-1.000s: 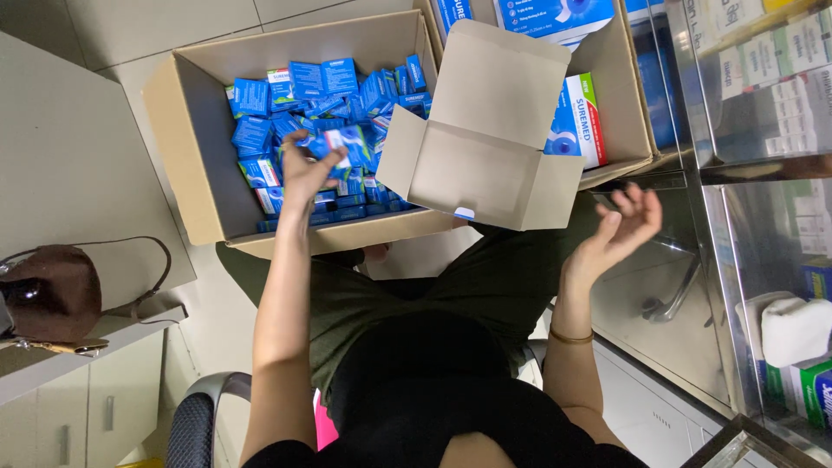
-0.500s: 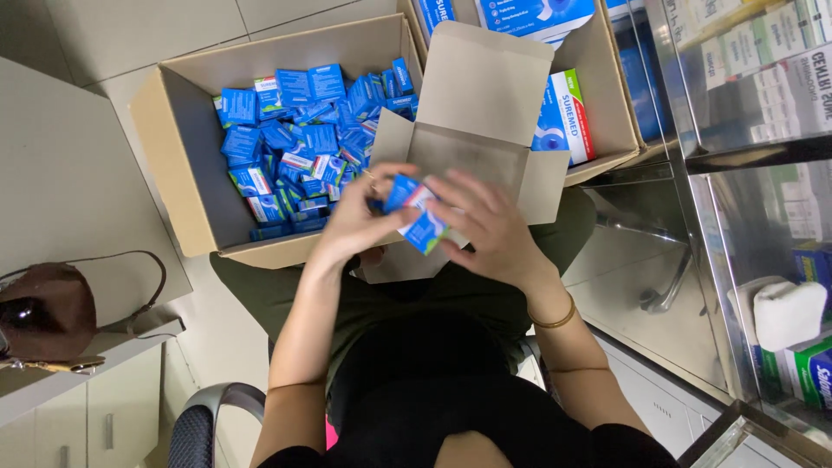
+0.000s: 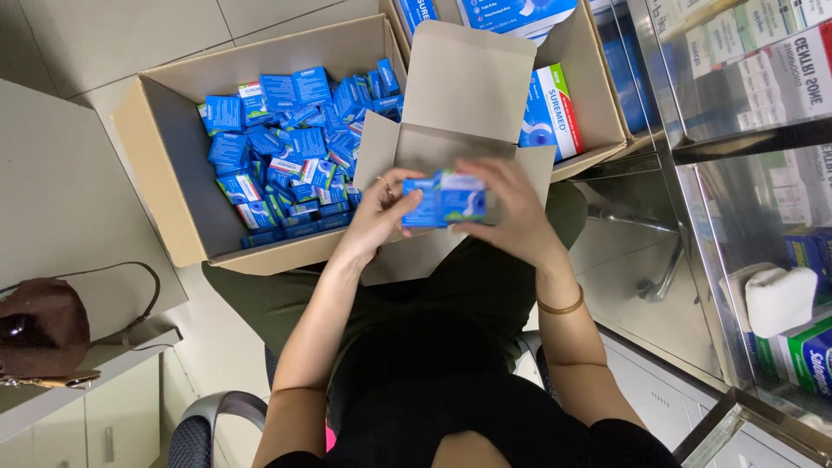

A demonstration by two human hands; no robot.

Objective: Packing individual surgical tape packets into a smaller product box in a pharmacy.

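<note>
Both hands now lower over the lap, left grip (image 3: 379, 208) and right grip (image 3: 511, 208) clenched on small blue boxes (image 3: 446, 198).

My left hand (image 3: 374, 215) and right hand (image 3: 511, 212) meet over my lap, with open air above them. Straight ahead, the raised flap (image 3: 468, 82) of a cardboard carton (image 3: 156, 173) blocks the way forward. Left of the flap the carton stands open, heaped with small blue boxes (image 3: 286, 156). A glass cabinet (image 3: 737, 173) walls off my right. A counter (image 3: 61, 208) bounds my left, bearing what looks like a brown bag (image 3: 43, 329).
</note>
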